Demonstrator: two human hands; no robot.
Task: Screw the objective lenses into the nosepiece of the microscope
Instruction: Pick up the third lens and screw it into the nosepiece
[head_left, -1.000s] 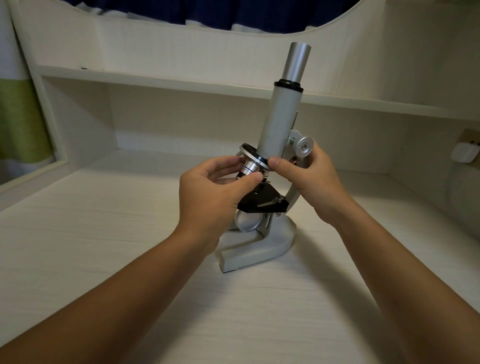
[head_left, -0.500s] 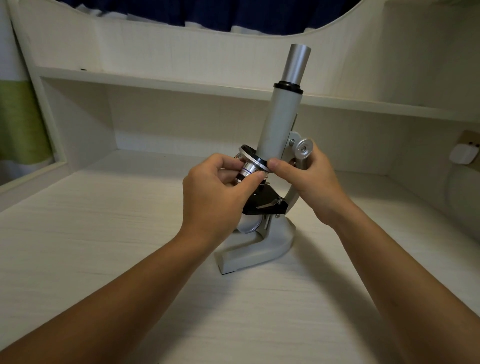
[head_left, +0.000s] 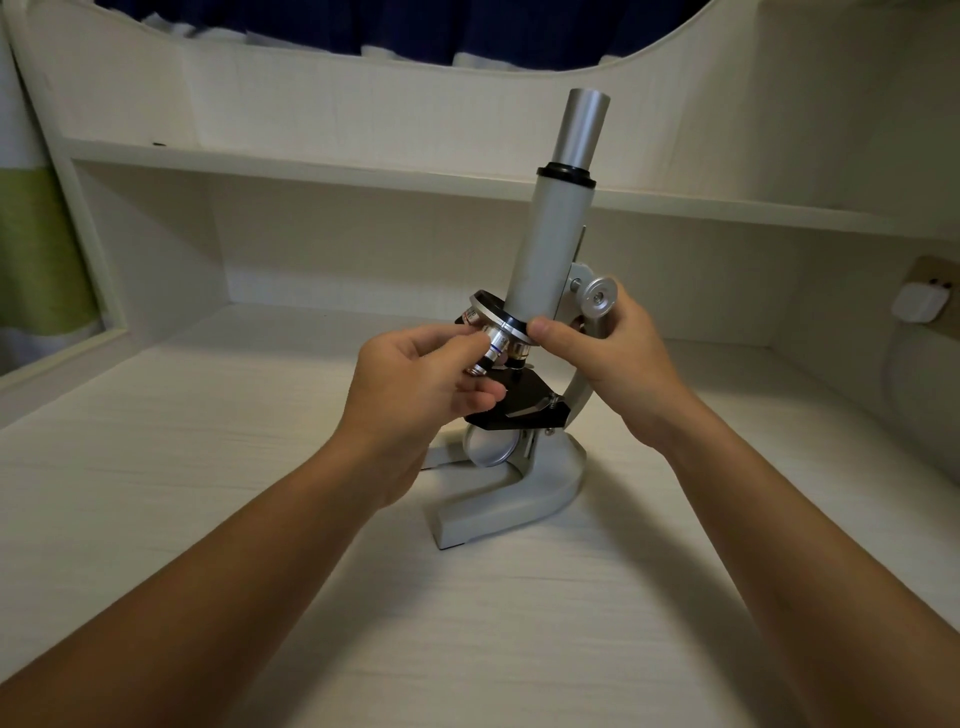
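A grey microscope (head_left: 524, 483) is seen standing upright on a pale wooden desk (head_left: 156, 493), with its tube tilted slightly and its base turned toward the viewer. The round nosepiece (head_left: 493, 317) is found at the foot of the tube, above the black stage (head_left: 524, 400). A silver lens (head_left: 491, 353) with a blue band is seated in the nosepiece and slants down toward the left; it is pinched between the thumb and fingers of the left hand (head_left: 415, 395), whose other fingers are curled in below it. A second, shorter lens (head_left: 518, 353) is mounted just beside the first, over the stage, and a third (head_left: 470, 316) can be made out at the far left edge of the nosepiece. The right hand (head_left: 618, 364) is wrapped around the curved arm of the microscope, with its thumb pressed against the rim of the nosepiece and its fingers closed just beneath the silver focus knob (head_left: 598, 297). A white plug (head_left: 918, 304) is fixed to the wall at the right.
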